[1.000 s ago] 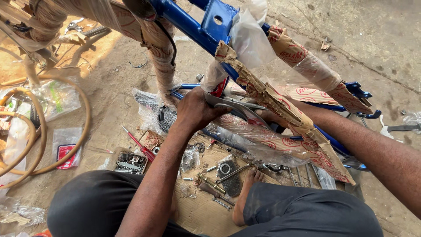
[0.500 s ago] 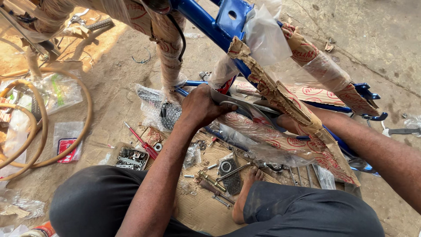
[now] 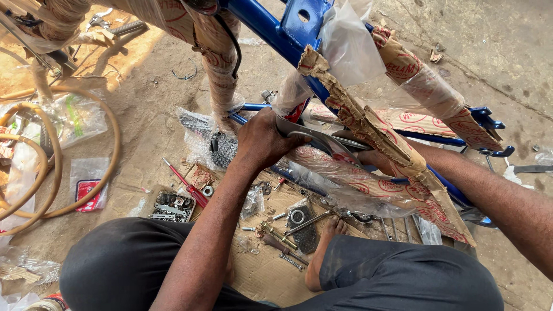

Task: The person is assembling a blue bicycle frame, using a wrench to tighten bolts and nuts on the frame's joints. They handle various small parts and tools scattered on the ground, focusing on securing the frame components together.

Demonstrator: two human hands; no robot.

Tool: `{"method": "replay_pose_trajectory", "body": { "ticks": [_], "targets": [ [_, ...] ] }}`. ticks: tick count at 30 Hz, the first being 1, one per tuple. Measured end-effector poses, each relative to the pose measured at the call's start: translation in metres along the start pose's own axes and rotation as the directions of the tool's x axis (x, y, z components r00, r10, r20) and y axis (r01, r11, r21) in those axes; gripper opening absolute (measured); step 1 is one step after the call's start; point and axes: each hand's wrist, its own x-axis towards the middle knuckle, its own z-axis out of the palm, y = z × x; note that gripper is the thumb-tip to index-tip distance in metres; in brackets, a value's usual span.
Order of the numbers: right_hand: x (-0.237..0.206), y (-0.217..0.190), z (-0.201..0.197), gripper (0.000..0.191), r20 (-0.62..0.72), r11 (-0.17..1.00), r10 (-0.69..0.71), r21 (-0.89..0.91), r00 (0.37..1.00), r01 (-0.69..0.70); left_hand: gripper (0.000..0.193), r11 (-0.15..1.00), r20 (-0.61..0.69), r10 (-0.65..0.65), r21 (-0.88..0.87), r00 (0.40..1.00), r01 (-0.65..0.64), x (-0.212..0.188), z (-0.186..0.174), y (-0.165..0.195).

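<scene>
A blue bicycle frame (image 3: 271, 29) wrapped in brown paper and clear plastic stands over the ground in front of me. My left hand (image 3: 262, 141) grips the near end of a curved silver metal guard (image 3: 314, 138) by the frame's lower tubes. My right hand (image 3: 377, 158) reaches in from the right behind a torn paper-wrapped tube (image 3: 368, 132); its fingers are mostly hidden, and it seems to hold the guard's other end. My knees and one bare foot (image 3: 322, 253) are below.
On flattened cardboard (image 3: 271, 276) lie bolts, a bearing, a chain and wrenches. A red-handled screwdriver (image 3: 184, 183) and a small box of hardware (image 3: 170, 207) sit left of it. Tan tyres (image 3: 55, 167) and plastic bags lie at far left. A pedal (image 3: 530, 169) rests far right.
The camera view has drifted slightly. My left hand has shifted a little along the silver guard, still gripping it; the right arm stays in place.
</scene>
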Motion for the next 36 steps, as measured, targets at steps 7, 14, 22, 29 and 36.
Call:
{"method": "replay_pose_trajectory", "body": {
  "ticks": [7,14,22,29,36],
  "targets": [
    [-0.009,0.0,-0.013,0.093,0.105,0.981,-0.194,0.049,0.975,0.19,0.063,1.0,0.005,0.005,0.023,1.0,-0.005,-0.002,0.001,0.001],
    [0.004,0.009,-0.002,0.09,0.025,0.888,-0.204,-0.416,0.979,0.196,0.059,0.999,0.033,0.027,0.022,0.999,-0.028,0.0,0.002,-0.003],
    [0.023,0.049,-0.021,0.051,0.328,0.984,0.149,0.047,0.933,-0.174,0.059,0.999,-0.003,0.032,0.002,0.999,-0.032,0.002,0.005,-0.008],
    [0.023,0.057,-0.006,0.077,-0.123,0.777,-0.521,-0.478,0.845,0.409,0.058,0.998,-0.021,0.026,-0.05,0.999,-0.027,-0.003,0.003,-0.008],
    [0.012,0.034,-0.005,0.068,0.006,0.836,-0.381,-0.425,0.924,0.347,0.063,0.98,-0.092,0.16,-0.104,0.983,-0.17,-0.006,0.003,-0.006]
  ]
}}
